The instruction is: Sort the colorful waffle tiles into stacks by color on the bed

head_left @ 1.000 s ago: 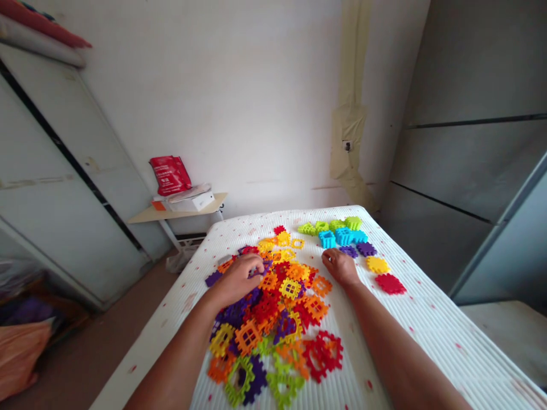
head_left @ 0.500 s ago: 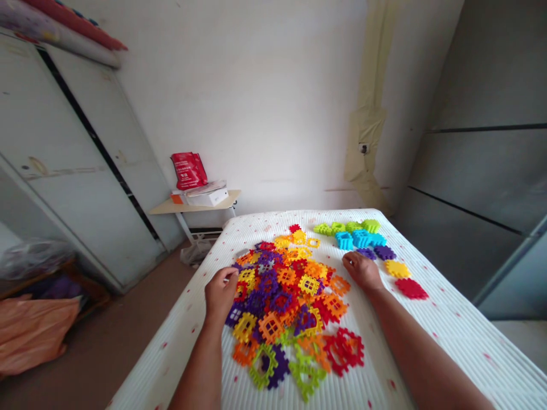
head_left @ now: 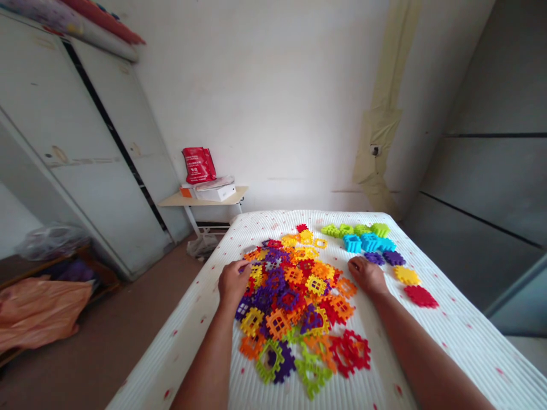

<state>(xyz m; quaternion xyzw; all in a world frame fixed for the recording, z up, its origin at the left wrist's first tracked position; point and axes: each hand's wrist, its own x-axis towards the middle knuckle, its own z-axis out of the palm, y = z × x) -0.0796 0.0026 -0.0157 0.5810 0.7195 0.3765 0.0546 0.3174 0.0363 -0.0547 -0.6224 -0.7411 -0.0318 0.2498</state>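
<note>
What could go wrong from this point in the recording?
The right hand rests just beside the purple blocks and near the blue blocks, which lie apart from the heap, so a careless sweep might knock them out of line. The left hand sits at the edge of the pile of plastic waffle blocks. The pieces overlap and may catch on each other, so pulling one could drag its neighbours along.
</note>
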